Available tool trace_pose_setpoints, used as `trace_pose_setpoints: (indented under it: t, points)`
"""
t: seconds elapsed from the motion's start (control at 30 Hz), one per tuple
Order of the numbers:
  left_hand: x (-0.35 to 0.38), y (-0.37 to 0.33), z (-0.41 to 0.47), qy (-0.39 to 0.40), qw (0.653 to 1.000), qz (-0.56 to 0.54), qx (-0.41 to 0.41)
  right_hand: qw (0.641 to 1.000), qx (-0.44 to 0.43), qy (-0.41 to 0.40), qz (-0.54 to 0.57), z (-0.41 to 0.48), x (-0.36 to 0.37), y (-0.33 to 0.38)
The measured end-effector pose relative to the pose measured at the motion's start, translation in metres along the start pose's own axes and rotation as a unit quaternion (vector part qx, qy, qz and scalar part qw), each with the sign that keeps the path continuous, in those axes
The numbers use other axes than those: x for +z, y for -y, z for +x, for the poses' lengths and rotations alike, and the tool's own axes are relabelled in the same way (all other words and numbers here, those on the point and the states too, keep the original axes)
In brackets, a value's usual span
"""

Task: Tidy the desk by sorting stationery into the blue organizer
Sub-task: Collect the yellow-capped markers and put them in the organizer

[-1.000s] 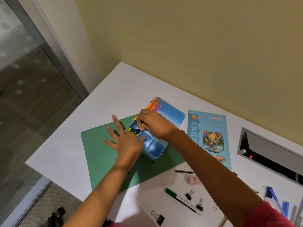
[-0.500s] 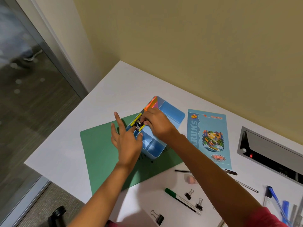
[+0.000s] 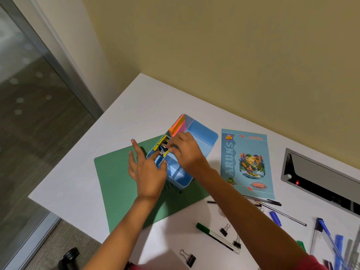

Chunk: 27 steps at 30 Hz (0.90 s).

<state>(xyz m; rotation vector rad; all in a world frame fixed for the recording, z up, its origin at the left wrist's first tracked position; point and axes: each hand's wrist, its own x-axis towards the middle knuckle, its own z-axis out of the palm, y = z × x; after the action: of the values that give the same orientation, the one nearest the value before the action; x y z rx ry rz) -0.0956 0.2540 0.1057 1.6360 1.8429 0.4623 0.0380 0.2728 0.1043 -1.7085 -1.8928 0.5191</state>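
Observation:
The blue organizer (image 3: 202, 137) stands on a green mat (image 3: 116, 182) on the white desk. Orange and pink sticky notes (image 3: 177, 124) stand in its far left compartment. My right hand (image 3: 185, 152) pinches a small yellow and black packet (image 3: 162, 146) at the organizer's left compartment. My left hand (image 3: 146, 170) rests against the organizer's left wall, fingers spread, one fingertip touching the packet. Loose on the desk lie a green marker (image 3: 214, 235), three black binder clips (image 3: 224, 229), blue pens (image 3: 329, 236) and thin black pens (image 3: 272, 202).
A light blue notebook (image 3: 246, 160) lies right of the organizer. A grey cable hatch with a red light (image 3: 319, 176) is set into the desk at the far right. The desk's left edge drops to the floor beside a glass partition (image 3: 29, 94).
My right hand has lifted the yellow and black packet slightly and shifted it along the organizer's left compartment. My left hand moved closer, its fingertip now at the packet.

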Motion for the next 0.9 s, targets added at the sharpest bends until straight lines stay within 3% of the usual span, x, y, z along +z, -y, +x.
trace_pose_setpoints:
  t: [0.2,0.33,0.53,0.63,0.7,0.9]
  points:
    - [-0.001,0.002,0.000,0.031,0.999,-0.032,-0.024,1.000,0.019,0.009,-0.012,-0.003,0.014,0.011]
    - [-0.002,0.000,-0.001,0.010,0.999,-0.037,-0.036,0.996,0.070,-0.013,-0.048,0.003,0.017,0.021]
    - [-0.001,-0.001,0.001,0.015,0.996,-0.043,-0.073,0.974,0.113,0.037,-0.195,0.005,0.021,0.048]
    - [-0.001,0.002,0.003,0.008,0.997,-0.051,-0.061,0.974,0.143,0.010,-0.173,0.006,0.021,0.051]
    - [-0.001,0.004,0.002,-0.005,0.997,-0.054,-0.047,0.973,0.158,0.055,-0.161,0.007,0.018,0.051]
    - [-0.004,0.003,0.002,-0.024,1.000,-0.013,-0.006,0.982,0.139,0.042,-0.122,0.005,0.020,0.038]
